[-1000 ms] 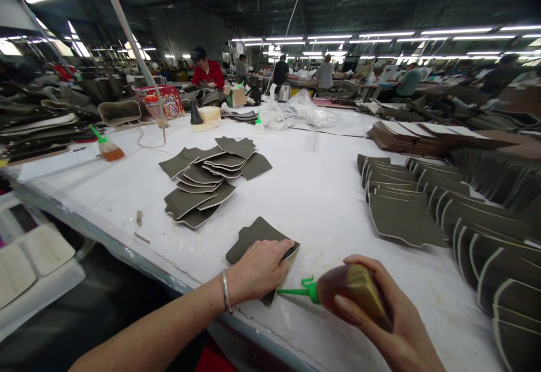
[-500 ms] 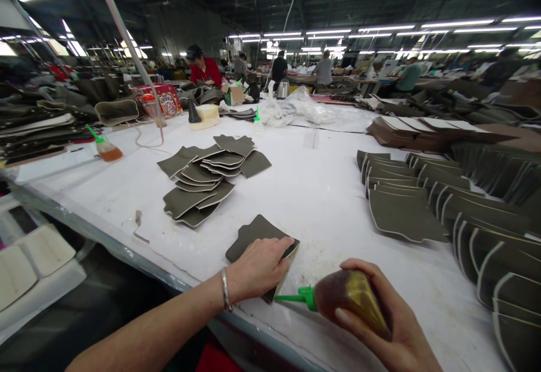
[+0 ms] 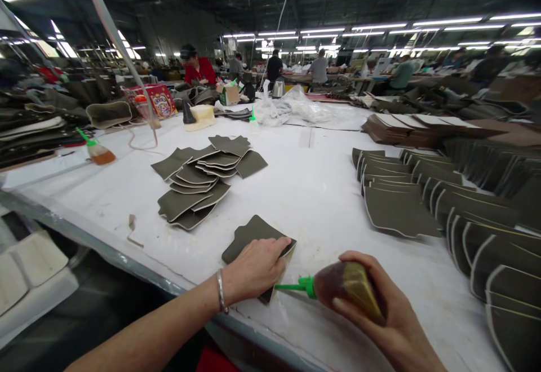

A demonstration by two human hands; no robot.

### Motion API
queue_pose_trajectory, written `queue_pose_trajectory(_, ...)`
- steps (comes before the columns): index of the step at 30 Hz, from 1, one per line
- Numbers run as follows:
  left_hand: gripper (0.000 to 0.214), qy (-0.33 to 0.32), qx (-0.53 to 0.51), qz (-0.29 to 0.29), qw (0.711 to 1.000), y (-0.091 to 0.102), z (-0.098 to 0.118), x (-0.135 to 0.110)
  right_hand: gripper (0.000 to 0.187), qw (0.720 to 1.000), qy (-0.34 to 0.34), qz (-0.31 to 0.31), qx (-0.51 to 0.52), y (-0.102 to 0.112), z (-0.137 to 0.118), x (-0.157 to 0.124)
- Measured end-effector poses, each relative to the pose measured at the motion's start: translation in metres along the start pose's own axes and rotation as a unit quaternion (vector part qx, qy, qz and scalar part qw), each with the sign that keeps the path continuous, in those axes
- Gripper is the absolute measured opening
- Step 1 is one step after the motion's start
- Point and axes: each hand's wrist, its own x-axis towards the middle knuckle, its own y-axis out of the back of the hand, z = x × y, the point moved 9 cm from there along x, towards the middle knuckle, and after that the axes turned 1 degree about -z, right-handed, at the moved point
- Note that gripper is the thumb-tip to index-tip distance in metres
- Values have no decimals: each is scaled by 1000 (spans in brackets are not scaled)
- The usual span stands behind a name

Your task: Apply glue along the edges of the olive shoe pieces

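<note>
My left hand [image 3: 257,268] presses on a dark olive leather-like piece [image 3: 249,237] near the table's front edge. Its index finger reaches to the right corner, where a paler strip shows along the edge; the thumb is hidden. In my right hand [image 3: 391,304] is a glue bottle [image 3: 344,286] with amber-brown contents, tipped on its side. Its green nozzle points left, and the tip meets or almost meets the piece's lower right edge. Beyond my left hand lies a loose pile of similar pieces [image 3: 198,177].
Rows of overlapping pieces [image 3: 399,208] cover the white table's [image 3: 308,191] right side, with brown stacks [image 3: 406,129] behind. Another green-nozzled bottle [image 3: 99,153] stands far left, near a slanting pole [image 3: 122,45]. Clear plastic bags [image 3: 291,106] lie at the back. Several people work beyond.
The whole view has shifted slightly left. Both hands keep almost the same pose, and the nozzle tip stays at the piece's edge.
</note>
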Motion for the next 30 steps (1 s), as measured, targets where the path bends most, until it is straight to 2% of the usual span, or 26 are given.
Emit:
queue_pose_trajectory(2, 43, 0, -1, 0, 1000, 0, 0, 0, 42, 1000, 4, 7, -12, 4, 5, 7)
queue_pose_trajectory(7, 41, 2, -11, 1, 1000, 1, 0, 0, 44, 995, 26, 85, -52, 24, 14, 18)
queue_pose_trajectory(9, 42, 0, -12, 1, 1000, 1, 0, 0, 45, 996, 19, 70, -45, 21, 15, 15)
queue_pose_trajectory(13, 42, -4, -10, 4, 1000, 1, 1, 1, 43, 1000, -2, 4, -11, 8, 14, 11)
queue_pose_trajectory(18, 43, -6, -17, 3, 1000, 3, 2, 1, 44, 994, 8, 94, -46, 26, 15, 18)
queue_pose_trajectory(21, 43, -5, -20, 4, 1000, 3, 1, 1, 45, 995, -1, 84, -45, 24, 16, 15)
queue_pose_trajectory(26, 46, 3, -36, 21, 999, 6, -2, 0, 49, 993, -84, -32, 71, -1, 20, 1)
queue_pose_trajectory(28, 47, 7, -55, 27, 998, 8, -4, 1, 50, 978, -136, -24, 155, -2, 24, -5)
queue_pose_trajectory(30, 46, 13, -95, 24, 995, 8, -7, 1, 52, 938, -212, 19, 272, 0, 35, -13)
